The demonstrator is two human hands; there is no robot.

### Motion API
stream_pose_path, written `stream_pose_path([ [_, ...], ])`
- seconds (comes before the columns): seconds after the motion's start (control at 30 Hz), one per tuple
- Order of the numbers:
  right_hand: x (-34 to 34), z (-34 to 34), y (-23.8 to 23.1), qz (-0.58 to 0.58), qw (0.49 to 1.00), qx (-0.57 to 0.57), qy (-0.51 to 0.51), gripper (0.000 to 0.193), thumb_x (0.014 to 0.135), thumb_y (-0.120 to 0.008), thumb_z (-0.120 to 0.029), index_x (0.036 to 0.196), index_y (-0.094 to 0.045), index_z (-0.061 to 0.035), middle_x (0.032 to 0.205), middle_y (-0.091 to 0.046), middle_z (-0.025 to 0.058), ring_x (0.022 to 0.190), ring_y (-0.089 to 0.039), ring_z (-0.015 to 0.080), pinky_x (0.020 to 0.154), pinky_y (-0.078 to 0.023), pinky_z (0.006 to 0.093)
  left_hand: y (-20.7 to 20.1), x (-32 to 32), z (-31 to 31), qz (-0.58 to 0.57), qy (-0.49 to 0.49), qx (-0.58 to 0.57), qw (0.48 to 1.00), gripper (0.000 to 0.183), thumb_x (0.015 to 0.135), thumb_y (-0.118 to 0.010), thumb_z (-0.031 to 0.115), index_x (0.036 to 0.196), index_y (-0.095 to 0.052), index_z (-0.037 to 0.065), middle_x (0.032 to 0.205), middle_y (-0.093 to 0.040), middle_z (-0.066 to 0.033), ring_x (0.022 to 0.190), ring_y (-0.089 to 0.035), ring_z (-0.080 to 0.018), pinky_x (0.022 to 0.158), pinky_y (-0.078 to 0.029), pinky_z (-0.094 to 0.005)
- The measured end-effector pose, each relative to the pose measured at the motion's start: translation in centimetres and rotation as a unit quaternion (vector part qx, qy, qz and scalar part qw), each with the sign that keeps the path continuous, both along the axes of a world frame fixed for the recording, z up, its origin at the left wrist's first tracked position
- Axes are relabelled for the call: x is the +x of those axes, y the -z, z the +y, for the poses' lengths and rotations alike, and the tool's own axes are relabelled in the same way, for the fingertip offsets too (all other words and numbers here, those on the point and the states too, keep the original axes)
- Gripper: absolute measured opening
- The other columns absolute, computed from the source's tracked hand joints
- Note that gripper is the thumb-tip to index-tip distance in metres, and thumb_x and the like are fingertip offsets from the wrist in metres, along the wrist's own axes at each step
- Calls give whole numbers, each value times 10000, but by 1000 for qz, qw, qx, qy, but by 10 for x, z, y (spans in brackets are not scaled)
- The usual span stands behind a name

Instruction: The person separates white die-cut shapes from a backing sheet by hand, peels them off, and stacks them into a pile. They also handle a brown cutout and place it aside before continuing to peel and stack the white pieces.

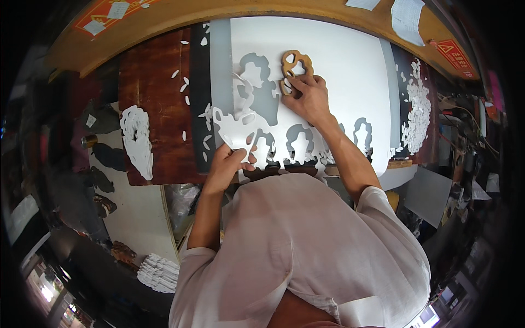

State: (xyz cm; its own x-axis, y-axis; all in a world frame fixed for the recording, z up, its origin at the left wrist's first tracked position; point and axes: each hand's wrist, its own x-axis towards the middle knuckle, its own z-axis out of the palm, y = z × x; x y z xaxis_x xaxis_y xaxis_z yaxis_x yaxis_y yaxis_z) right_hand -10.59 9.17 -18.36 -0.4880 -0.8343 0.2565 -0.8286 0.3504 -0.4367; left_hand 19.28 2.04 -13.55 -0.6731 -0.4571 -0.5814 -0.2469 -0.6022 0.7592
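Note:
On a large white sheet (350,60), my right hand (311,99) grips the lower part of a brown cutting die (302,56) with curved outlines and openings. The die lies near the sheet's far left part. My left hand (229,163) is closed on a white cut-out piece (232,130) with holes in it, close to the near left edge of the sheet. Shaped openings along the sheet's left and near edges show a grey surface (266,104) beneath. Whether the left hand holds one layer or more I cannot tell.
A pile of white cut-outs (136,139) lies on the reddish-brown board (161,104) at left. Small white scraps (418,109) are heaped at right. A yellow machine beam (186,19) arches across the far side. Stacked white pieces (158,273) sit lower left.

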Motion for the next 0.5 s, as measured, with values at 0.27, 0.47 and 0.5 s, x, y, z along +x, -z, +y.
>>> stream_pose_path([
  [0.27, 0, 2, -3, 5, 1000, 4, -7, 410, 745, -780, -253, 1142, -796, -151, 1202, -704, 97, 1114, -581, 413, 941, -524, 497, 11, -7, 2, -8, -40, -2, 999, 343, 1009, -536, 52, 1342, -500, -18, 1159, -678, -176, 809, -658, -157, 620, -570, -317],
  [0.47, 30, 2, -75, -81, 993, -57, -70, 327, 827, -752, -173, 1147, -777, -107, 1159, -715, 126, 1099, -649, 363, 966, -515, 460, 7, -14, 5, 46, -64, -33, 996, 317, 1043, -517, 34, 1356, -522, -18, 1208, -688, -168, 951, -737, -228, 787, -643, -352],
  [0.5, 39, 4, -81, -130, 982, -37, -135, 324, 833, -760, -162, 1149, -767, -89, 1114, -719, 121, 1050, -668, 349, 927, -537, 443, 6, -14, 5, 34, -63, -33, 997, 298, 1047, -515, 37, 1337, -543, -22, 1203, -690, -159, 962, -738, -226, 801, -644, -353],
])
